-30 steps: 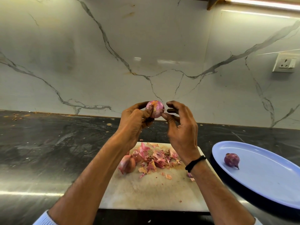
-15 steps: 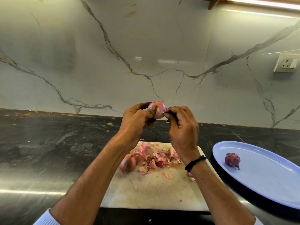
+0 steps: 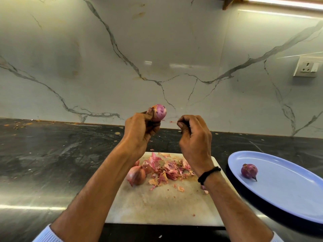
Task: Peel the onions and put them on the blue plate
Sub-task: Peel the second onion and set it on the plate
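The person's left hand [image 3: 139, 130] is gripping a partly peeled onion [image 3: 160, 112], with the fingers curling round its lower half and the pale purple top poking out above the knuckles. The right hand [image 3: 194, 137] is hovering just beside it at 3 o'clock, not touching the onion. Its fingers are curling inward, and the thumb and forefinger are pinching a thin strip of skin [image 3: 173, 121] that is pointing back toward the onion. Both hands are hanging in the air above the far edge of a white cutting board [image 3: 157, 206].

On the board, toward 11 o'clock from its centre, an unpeeled onion [image 3: 137, 174] is lying on its side. A pile of peels [image 3: 167, 169] is spreading just beside it toward 12 o'clock. A black wristband [image 3: 208, 174] is circling the right wrist.

The blue plate [image 3: 288, 198] is sitting on the dark counter [image 3: 52, 154] at 3 o'clock from the board, close to the board's edge. One peeled onion [image 3: 249, 170] is resting in the plate near its 10 o'clock rim. A wall socket [image 3: 306, 66] is showing on the marble backsplash [image 3: 104, 67] at about 1 o'clock from the plate.
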Demonstrator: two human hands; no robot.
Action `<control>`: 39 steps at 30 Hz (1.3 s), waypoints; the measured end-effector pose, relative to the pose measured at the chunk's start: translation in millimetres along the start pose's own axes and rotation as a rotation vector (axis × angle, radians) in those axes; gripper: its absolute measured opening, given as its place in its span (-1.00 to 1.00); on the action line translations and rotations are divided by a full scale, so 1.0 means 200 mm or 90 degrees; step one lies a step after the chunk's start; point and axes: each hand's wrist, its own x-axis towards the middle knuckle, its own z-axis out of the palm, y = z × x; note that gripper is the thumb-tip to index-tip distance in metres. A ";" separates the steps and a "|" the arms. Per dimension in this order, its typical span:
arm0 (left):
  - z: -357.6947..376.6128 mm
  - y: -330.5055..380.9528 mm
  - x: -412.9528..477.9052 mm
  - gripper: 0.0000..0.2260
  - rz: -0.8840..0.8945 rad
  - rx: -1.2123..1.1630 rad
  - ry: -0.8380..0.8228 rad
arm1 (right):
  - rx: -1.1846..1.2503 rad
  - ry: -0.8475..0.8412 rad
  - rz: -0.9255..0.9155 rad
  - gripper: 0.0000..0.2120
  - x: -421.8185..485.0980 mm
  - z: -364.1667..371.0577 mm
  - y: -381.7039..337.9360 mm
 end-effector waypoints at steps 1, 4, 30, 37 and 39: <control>0.00 0.00 0.00 -0.88 -0.006 -0.006 0.000 | -0.010 0.013 0.012 -0.85 0.00 0.00 0.00; 0.00 0.01 -0.01 -0.87 -0.023 -0.007 -0.012 | -0.019 0.012 0.039 -0.72 0.01 -0.01 0.00; 0.02 -0.04 -0.03 -0.63 -0.055 0.136 -0.090 | 0.021 -0.040 -0.081 -0.72 0.01 0.00 0.01; 0.02 -0.03 -0.03 -0.64 -0.055 0.127 -0.090 | 0.042 -0.034 -0.062 -0.81 0.01 0.00 0.00; 0.01 -0.03 -0.03 -0.65 -0.055 0.122 -0.088 | 0.067 -0.033 -0.039 -0.76 0.01 -0.01 -0.01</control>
